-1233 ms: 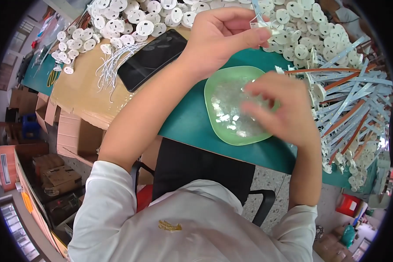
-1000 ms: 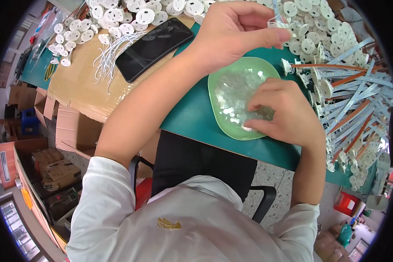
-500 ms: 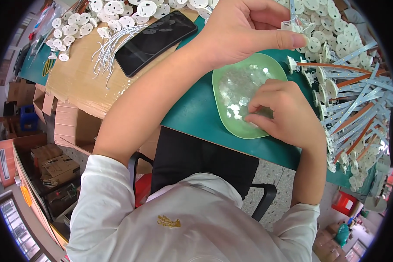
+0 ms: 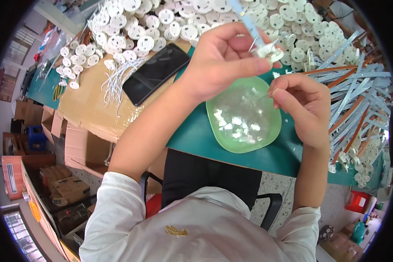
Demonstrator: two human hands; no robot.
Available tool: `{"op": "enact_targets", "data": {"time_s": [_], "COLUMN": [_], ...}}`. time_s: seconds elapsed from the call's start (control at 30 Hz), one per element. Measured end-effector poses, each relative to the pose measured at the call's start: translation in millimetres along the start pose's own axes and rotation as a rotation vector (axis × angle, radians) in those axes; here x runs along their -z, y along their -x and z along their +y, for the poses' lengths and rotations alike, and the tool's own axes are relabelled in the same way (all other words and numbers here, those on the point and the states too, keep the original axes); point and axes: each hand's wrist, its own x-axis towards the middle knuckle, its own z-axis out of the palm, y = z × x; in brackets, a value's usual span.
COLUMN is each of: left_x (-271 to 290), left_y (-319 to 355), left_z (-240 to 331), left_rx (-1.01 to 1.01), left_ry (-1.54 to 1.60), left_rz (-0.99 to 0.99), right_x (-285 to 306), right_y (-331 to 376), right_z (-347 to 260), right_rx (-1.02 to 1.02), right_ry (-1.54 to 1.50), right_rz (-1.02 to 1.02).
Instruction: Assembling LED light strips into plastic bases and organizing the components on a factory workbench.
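Observation:
Between the thumb and fingers of my left hand (image 4: 216, 63) is a white plastic end cap (image 4: 270, 52) with thin wires sticking out. A pale LED strip (image 4: 249, 22) runs up from that cap. My right hand (image 4: 310, 107) is closed in a pinch over the right rim of a green bowl (image 4: 214, 126). Whatever sits between those fingertips is too small and clear to make out. Inside the bowl lie many small clear, shiny pieces (image 4: 236, 122), below my left hand.
Many round white caps (image 4: 166, 16) are heaped along the far side. At right lies a pile of LED strips (image 4: 358, 91) and orange-brown strips. A black phone (image 4: 155, 74) and white wires (image 4: 115, 83) rest on cardboard (image 4: 83, 105), left on the green table (image 4: 192, 135).
My right hand has come up out of the bowl to its right rim, fingers pinched. My left hand still holds the cap, now tilted and closer to the right hand. The whole view has shifted.

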Motion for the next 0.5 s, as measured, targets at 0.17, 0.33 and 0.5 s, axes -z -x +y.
{"op": "enact_targets", "data": {"time_s": [0.17,0.33,0.5], "left_x": [3,0,8], "left_y": [0,-6,-9], "left_z": [5,4,-4], "left_rx": [0.012,-0.065,-0.049], "left_ry": [-0.028,0.026,-0.018], "left_rz": [-0.048,0.045,0.027], "right_x": [-3,-10,-3], "right_y": [-2,-5,-8], "right_z": [3,7,17], "right_rx": [-0.08,-0.178,-0.167], "right_ry": [-0.102,-0.093,0.089], "right_rz": [0.016,0.008,-0.059]}}
